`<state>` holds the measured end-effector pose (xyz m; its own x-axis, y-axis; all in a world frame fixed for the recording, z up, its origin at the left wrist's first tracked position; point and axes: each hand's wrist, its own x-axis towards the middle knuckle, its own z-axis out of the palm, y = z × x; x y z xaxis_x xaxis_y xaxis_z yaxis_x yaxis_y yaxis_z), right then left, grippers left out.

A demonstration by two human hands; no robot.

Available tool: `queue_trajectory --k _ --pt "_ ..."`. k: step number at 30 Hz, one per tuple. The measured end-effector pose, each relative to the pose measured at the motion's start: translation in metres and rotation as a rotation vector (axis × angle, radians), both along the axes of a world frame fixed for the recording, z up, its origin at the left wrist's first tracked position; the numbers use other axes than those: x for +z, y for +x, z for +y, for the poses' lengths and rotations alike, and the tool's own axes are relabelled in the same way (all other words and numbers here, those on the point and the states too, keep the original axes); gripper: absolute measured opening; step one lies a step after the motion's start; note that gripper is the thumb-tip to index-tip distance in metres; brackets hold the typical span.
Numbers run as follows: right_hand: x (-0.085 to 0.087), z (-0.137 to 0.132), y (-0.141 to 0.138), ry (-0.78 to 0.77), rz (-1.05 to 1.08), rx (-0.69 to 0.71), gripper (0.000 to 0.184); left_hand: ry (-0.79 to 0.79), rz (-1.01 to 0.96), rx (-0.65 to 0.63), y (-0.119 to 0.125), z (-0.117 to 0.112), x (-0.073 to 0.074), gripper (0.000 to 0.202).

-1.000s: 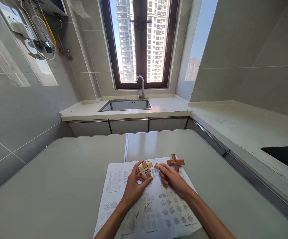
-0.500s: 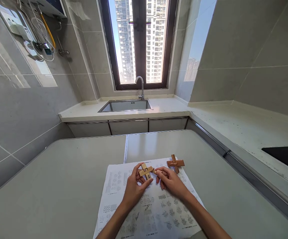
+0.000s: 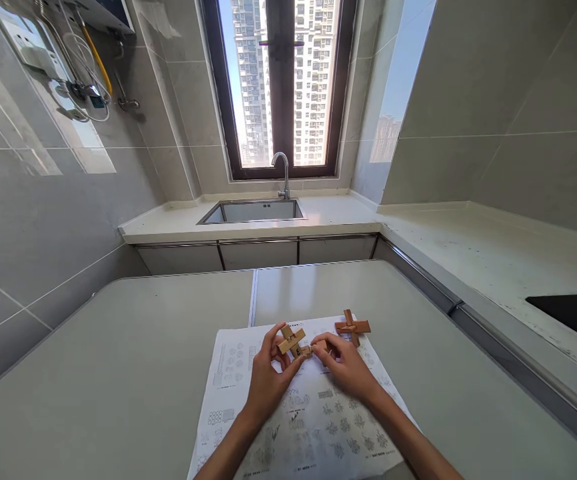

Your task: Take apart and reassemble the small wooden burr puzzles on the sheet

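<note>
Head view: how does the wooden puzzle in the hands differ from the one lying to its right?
The pale puzzle is gripped by the left hand, the right hand pinching its end; the reddish puzzle lies untouched on the printed sheet. The pale puzzle is yellowish, the reddish puzzle darker brown. Both are crossed wooden bars.

Left hand (image 3: 268, 380) and right hand (image 3: 347, 367) gripping pale wooden puzzle (image 3: 292, 341), over instruction sheet (image 3: 313, 427)

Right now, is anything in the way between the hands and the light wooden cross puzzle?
Nothing visible. The left hand holds the light wooden cross-shaped puzzle, and the right hand touches its right end. The darker wooden cross lies apart on the printed paper sheet.
</note>
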<state>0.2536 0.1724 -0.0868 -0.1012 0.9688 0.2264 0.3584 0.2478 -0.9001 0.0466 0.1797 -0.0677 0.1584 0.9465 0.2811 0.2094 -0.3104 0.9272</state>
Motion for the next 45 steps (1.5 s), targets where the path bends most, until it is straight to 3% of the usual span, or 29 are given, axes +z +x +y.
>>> queue_trajectory --k 4,8,15,21,24,29,35,39,45 --pt "0.003 0.000 0.002 -0.080 0.279 0.079 0.039 -0.008 -0.113 0.144 -0.001 0.004 0.001 0.071" --pt "0.002 0.001 0.002 -0.215 0.510 0.141 0.049 -0.044 -0.179 0.171 -0.002 0.006 0.003 0.073" --pt "-0.003 0.005 0.003 -0.194 0.523 0.022 0.044 -0.082 -0.111 0.096 -0.002 0.005 -0.001 0.073" --pt "-0.008 0.008 0.003 -0.448 0.851 0.058 0.037 -0.096 -0.041 -0.040 -0.001 0.003 -0.001 0.072" --pt "-0.004 0.004 0.002 -0.475 0.789 0.133 0.036 -0.092 0.004 -0.139 -0.001 0.000 0.002 0.069" --pt "0.003 -0.003 -0.001 -0.381 0.460 0.233 0.046 -0.114 0.153 -0.277 -0.002 -0.003 0.001 0.070" --pt "0.003 0.001 -0.002 -0.267 0.337 0.134 0.048 -0.112 0.164 -0.196 0.002 0.000 -0.002 0.067" --pt "-0.003 0.002 -0.001 -0.249 0.305 0.149 0.049 -0.103 0.145 -0.200 0.004 0.000 -0.004 0.062" --pt "-0.005 0.001 0.000 -0.218 0.241 0.164 0.052 -0.105 0.231 -0.086 0.001 0.000 -0.012 0.059"
